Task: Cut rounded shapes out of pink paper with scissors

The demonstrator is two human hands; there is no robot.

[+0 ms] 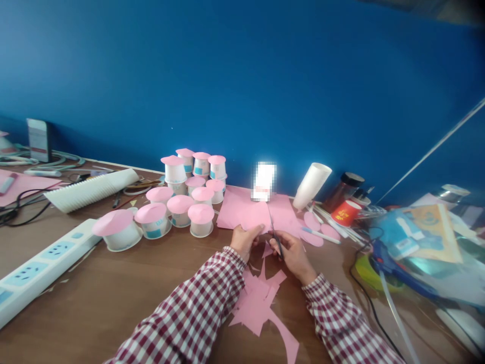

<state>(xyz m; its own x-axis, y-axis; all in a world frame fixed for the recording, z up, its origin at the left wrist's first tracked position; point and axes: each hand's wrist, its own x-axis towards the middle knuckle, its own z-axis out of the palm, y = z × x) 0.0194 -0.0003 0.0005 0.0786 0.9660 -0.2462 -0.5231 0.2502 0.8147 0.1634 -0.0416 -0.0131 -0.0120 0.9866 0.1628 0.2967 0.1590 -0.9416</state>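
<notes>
My left hand (pixel 245 242) is closed on the near edge of a piece of pink paper (pixel 252 216), thumb on top. The held piece overlaps other pink paper behind it, so its outline is hard to make out. In my right hand (pixel 297 255) are dark-handled scissors (pixel 279 246), their blades pointing away from me at the paper. Below my hands, pink paper scraps (pixel 255 303) lie between my forearms on the brown table (pixel 151 303). To the left stand several white paper cups, upside down with pink paper discs (pixel 200 214) on top.
A phone (pixel 264 181) with a bright, blurred screen leans on the blue wall. White stacked cups (pixel 312 184), a red cup (pixel 345 212) and a dark jar stand right. A blue glue gun (pixel 401 273) lies nearer. Left are a power strip (pixel 45 268) and another cup stack (pixel 93 191).
</notes>
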